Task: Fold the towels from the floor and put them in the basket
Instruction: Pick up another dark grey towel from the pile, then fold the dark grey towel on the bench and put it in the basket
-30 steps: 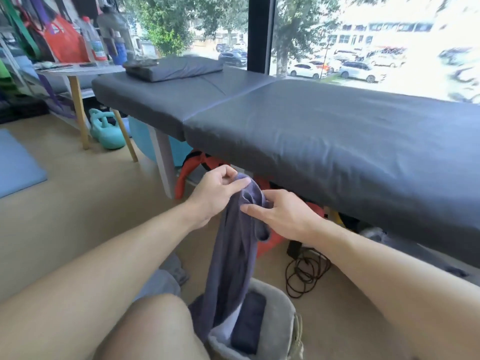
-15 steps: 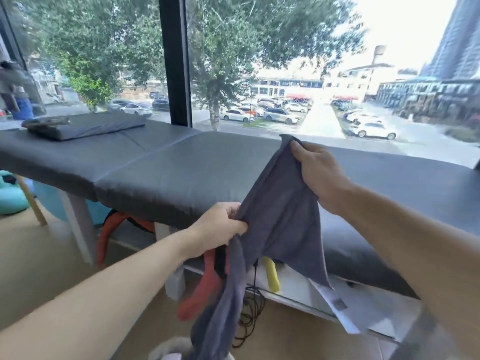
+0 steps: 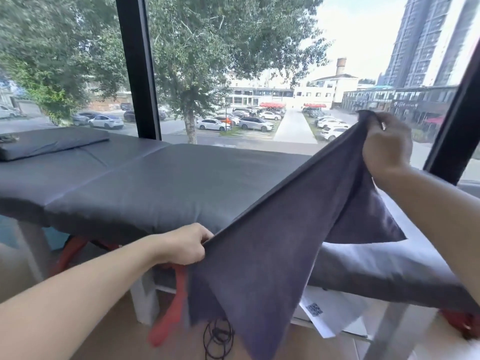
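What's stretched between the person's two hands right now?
In the head view, only the grey towel: its top edge runs taut from the left hand up to the right hand.

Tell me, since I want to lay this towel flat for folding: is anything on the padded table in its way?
Nothing visible: the towel, held by left hand and right hand, hangs before a bare stretch of padded table; only a cushion lies at the far left.
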`<state>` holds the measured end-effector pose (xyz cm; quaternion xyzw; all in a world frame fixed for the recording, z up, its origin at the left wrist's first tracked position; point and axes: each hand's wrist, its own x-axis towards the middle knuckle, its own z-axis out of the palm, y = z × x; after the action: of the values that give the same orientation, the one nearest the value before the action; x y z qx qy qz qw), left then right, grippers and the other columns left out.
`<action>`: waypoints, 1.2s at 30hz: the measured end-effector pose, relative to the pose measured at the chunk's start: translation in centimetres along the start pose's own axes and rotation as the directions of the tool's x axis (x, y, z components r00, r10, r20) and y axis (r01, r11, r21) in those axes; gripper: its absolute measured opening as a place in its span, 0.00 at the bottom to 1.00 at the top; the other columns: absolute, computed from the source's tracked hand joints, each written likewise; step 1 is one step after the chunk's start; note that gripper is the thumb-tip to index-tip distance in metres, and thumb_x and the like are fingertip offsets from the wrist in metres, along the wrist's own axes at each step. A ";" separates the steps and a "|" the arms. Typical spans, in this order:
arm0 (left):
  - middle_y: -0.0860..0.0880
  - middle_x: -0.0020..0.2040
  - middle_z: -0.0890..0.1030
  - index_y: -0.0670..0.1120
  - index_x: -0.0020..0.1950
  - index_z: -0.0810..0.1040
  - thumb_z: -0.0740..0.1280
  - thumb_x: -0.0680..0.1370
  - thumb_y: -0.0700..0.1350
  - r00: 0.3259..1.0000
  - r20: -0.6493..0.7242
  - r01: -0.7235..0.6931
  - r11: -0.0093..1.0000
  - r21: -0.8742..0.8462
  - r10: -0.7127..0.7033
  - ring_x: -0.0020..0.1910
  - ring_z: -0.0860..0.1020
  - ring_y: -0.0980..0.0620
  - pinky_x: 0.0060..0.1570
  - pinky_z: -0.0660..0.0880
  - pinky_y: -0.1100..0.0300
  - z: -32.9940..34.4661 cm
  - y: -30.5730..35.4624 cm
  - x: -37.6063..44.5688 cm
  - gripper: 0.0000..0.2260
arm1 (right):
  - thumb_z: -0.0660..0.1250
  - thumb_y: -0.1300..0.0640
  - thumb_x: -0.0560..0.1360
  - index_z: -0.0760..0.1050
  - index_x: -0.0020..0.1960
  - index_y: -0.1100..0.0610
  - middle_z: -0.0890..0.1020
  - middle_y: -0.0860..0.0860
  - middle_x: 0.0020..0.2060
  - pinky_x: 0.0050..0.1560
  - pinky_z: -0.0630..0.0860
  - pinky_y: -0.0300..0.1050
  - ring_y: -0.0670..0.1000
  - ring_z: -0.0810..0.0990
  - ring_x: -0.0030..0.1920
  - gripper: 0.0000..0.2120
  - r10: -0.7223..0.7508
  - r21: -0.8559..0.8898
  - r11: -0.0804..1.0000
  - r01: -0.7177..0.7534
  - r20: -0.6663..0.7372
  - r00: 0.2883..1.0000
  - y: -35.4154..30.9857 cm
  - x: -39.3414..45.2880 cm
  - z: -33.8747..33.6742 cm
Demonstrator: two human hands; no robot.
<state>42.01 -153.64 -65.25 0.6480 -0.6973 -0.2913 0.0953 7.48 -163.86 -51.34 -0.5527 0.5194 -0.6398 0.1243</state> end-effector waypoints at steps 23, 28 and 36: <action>0.46 0.43 0.86 0.50 0.41 0.86 0.72 0.76 0.48 0.545 -0.802 0.441 0.897 0.027 -0.244 0.47 0.83 0.43 0.46 0.79 0.53 -13.1 -2.9 12.0 0.06 | 0.58 0.57 0.84 0.73 0.47 0.60 0.75 0.56 0.31 0.17 0.57 0.30 0.50 0.78 0.20 0.10 0.547 -0.630 0.715 -0.303 0.235 0.804 14.2 7.6 -2.5; 0.40 0.74 0.72 0.44 0.77 0.66 0.70 0.78 0.53 0.732 -0.626 0.303 0.952 -0.051 -0.267 0.72 0.71 0.38 0.68 0.69 0.51 -9.8 -2.1 15.6 0.31 | 0.59 0.66 0.80 0.72 0.40 0.61 0.75 0.56 0.23 0.18 0.59 0.32 0.56 0.80 0.24 0.10 0.576 -0.622 0.674 -0.399 0.105 0.811 17.5 7.4 -1.3; 0.45 0.81 0.59 0.46 0.83 0.46 0.60 0.78 0.67 0.685 -0.593 0.508 0.861 -0.026 -0.423 0.79 0.58 0.42 0.77 0.52 0.45 -6.8 -3.7 17.6 0.43 | 0.74 0.60 0.75 0.75 0.62 0.63 0.77 0.58 0.48 0.30 0.76 0.42 0.55 0.78 0.35 0.18 0.621 -0.494 0.714 -0.496 0.121 0.774 18.6 5.9 -0.3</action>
<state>46.09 -172.42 -65.94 0.8658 -0.4648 -0.0445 0.1800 -2.61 -175.99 -62.77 -0.4649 0.7692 -0.3540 0.2585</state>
